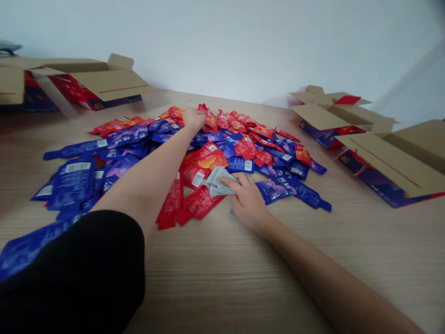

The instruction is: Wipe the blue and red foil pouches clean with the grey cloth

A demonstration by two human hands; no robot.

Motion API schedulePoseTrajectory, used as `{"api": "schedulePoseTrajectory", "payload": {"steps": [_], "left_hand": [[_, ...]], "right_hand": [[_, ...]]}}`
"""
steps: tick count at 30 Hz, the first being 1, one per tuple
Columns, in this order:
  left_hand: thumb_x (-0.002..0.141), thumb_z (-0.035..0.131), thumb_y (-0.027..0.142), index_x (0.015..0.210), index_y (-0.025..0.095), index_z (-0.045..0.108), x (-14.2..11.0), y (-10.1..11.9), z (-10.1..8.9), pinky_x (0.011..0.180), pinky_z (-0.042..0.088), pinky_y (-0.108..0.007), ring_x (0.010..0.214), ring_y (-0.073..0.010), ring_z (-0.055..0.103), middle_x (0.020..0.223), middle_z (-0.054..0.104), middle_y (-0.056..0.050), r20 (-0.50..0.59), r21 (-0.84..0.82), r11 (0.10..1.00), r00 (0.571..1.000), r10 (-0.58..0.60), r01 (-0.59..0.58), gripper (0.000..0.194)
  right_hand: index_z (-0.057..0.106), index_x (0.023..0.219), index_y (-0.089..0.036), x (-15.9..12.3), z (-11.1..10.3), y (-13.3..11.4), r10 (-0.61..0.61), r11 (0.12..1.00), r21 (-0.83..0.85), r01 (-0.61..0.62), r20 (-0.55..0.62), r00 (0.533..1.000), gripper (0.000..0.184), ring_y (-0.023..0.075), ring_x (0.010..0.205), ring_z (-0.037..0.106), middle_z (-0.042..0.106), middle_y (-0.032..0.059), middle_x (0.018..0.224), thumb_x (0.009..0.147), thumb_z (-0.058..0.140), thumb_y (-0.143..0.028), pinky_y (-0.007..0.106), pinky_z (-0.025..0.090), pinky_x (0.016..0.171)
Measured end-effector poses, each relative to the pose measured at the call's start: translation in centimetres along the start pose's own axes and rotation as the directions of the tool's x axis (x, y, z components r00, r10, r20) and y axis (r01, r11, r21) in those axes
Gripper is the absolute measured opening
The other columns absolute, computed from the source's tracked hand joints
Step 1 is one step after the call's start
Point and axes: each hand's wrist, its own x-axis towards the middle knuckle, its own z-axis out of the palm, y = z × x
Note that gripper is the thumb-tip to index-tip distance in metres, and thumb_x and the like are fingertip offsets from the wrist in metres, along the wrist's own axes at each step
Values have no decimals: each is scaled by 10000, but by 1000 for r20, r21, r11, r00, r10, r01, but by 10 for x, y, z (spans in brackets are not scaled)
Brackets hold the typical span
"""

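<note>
My left hand (193, 119) reaches over the heap to its far side. Its fingers look curled at a red pouch (203, 109), though the fingertips are hidden and slightly blurred. Closer to me, my right hand (248, 199) is closed on a folded grey cloth (222, 182), thumb and fingers pressing on its edge. That cloth lies over red pouches (202, 202) at the near side of the heap. Blue pouches (74, 181) spread to the left, and another blue pouch (274, 189) lies just right of my right hand. Many pouches overlap, with white barcodes showing on several.
Open cardboard boxes stand at the back left, one box (100, 86) with its flap folded out. On the right are two more, a farther box (325, 121) and a nearer box (385, 171). A pale wall (222, 46) rises behind the wooden table (208, 273).
</note>
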Motion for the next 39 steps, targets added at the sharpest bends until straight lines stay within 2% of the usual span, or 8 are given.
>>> {"api": "schedulePoseTrajectory", "payload": {"steps": [4,12,20,27,28,30,33,39], "left_hand": [[819,610,165,1172,-19,715,-42,-1,-44,840,479,-275,1054,-268,673,1126,764,-145,-113,-101,990,987,-111,100,412],[635,733,193,828,136,833,-196,-19,-123,529,454,-257,519,-158,555,550,675,-1,-16,-229,968,994,-109,102,224],[734,644,159,881,179,840,-315,-37,-131,690,551,-283,738,-214,709,767,788,-28,-15,-238,962,989,-144,137,246],[950,509,270,817,169,790,-410,11,-124,670,556,-262,705,-190,729,738,771,-19,157,-334,941,988,-4,56,327],[952,513,260,789,164,774,-430,18,-120,628,544,-248,644,-176,715,676,746,-14,263,-353,935,963,55,43,322],[927,511,152,1107,156,736,-464,28,-114,597,529,-226,634,-150,710,772,761,-7,546,-419,907,789,282,-34,288],[906,514,65,1310,161,639,-489,34,-106,761,555,-254,832,-166,730,974,777,-50,583,-389,857,631,513,-337,434],[1047,461,209,1358,177,626,-481,21,-87,1132,408,-435,1386,-276,521,1474,606,-97,550,10,636,535,641,-772,353]], "right_hand": [[625,1395,-202,-11,-6,-4,46,991,132,-34,-84,995,636,272,1264,507,555,133,1361,816,394,-75,490,437,1102],[662,1297,-257,-68,-44,-25,163,940,333,-75,-243,956,550,250,1181,583,600,90,1253,824,405,-145,514,470,1078],[695,1228,-232,-132,-41,-64,269,895,398,-200,-125,955,508,234,1122,636,642,88,1198,793,438,-183,469,521,1014],[676,1229,-242,-152,-58,-100,317,872,431,-232,-136,939,455,167,779,636,627,81,1174,826,468,-216,360,579,691],[666,1246,-239,-154,-61,-102,341,859,444,-254,-128,931,457,141,680,596,618,78,1158,832,474,-230,332,554,600],[651,1266,-233,-159,-64,-105,376,840,461,-286,-115,920,463,114,599,544,601,70,1125,836,481,-243,300,511,519],[650,1245,-224,-166,-63,-105,406,828,459,-321,-97,909,446,122,639,563,594,61,1087,834,477,-235,289,509,540],[664,1206,-238,-179,-62,-103,435,831,421,-365,-83,897,437,163,798,621,622,63,1110,809,481,-222,327,548,692]]}}
